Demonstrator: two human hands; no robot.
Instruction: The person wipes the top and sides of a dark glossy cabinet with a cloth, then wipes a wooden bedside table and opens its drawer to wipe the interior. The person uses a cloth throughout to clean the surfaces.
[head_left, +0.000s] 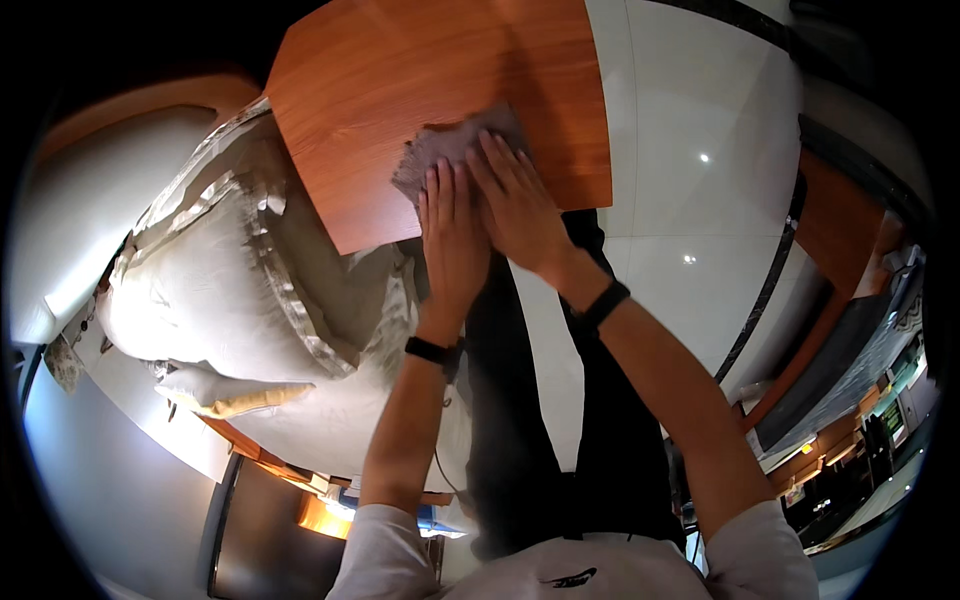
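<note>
A grey-brown cloth (439, 146) lies crumpled on an orange-brown wood-grain panel or tabletop (375, 82). My left hand (454, 217) holds the cloth's near part against the wood, fingers stretched out over it. Beside it, touching or nearly so, my right hand (514, 199) presses the cloth's right part with long, slightly spread fingers. Both palms face down, so whatever cloth is bunched beneath them is hidden. Each wrist wears a black band. The wooden piece's near edge comes almost to my legs in black trousers (517, 390).
A bed with ruffled pale pillows (202, 277) and bedding sits close on the left. White glossy floor tiles (694, 180) run along the right, crossed by a dark border strip (757, 322). Wooden furniture with a dark grey covering (832, 375) stands at far right.
</note>
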